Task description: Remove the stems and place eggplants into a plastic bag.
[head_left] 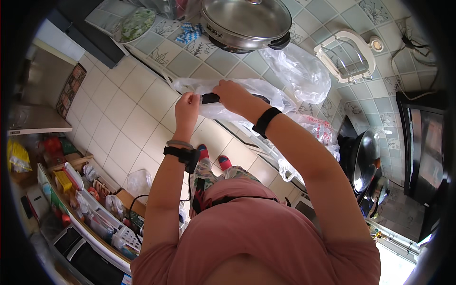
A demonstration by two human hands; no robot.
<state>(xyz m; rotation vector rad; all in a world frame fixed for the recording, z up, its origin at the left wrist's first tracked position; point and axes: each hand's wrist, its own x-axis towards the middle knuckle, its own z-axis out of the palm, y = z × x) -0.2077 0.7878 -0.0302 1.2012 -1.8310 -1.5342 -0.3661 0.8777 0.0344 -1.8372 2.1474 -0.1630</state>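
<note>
Grey-and-white patterned tiles cover the counter [183, 61] in this kitchen, which we view from above, with pale square tiles on the floor [128, 118] to the left. At the counter's near edge we find a long black object [210, 98], lying amid the folds of a clear plastic bag [278, 95]. We see the left hand [187, 108] just beyond its left end, thumb and fingertips drawn together; what they may pinch, we cannot tell. Over the object's middle lies the right hand [236, 99], its fingers bent, its back hiding how far they close. Beyond the hands we note a lidded steel pan [247, 23], with a blue-and-white cloth [189, 34] to its left. To its right we distinguish another clear bag [304, 76] and a white rack [349, 59] near the wall.
</note>
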